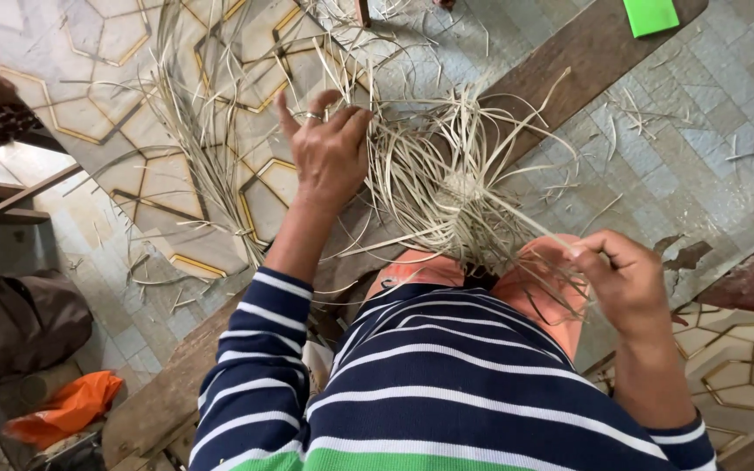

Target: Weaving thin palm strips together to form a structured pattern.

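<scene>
Lying well beyond the right hand (625, 279), at the far end of the wooden plank, is a flat bright green rectangular card (651, 14), while an orange plastic bag (70, 404) sits crumpled on the floor well to the near left of the left hand (329, 148). Fingers of the left hand are curled and pressed down on a bunch of pale straw strips (446, 187), a ring on one finger. Between the two hands sits the half-woven straw piece, and the right hand pinches a few loose strands between thumb and fingertips just above an orange-clad knee (547, 288).

Dry matt straw strips (446, 174); wooden plank (569, 70)
</scene>
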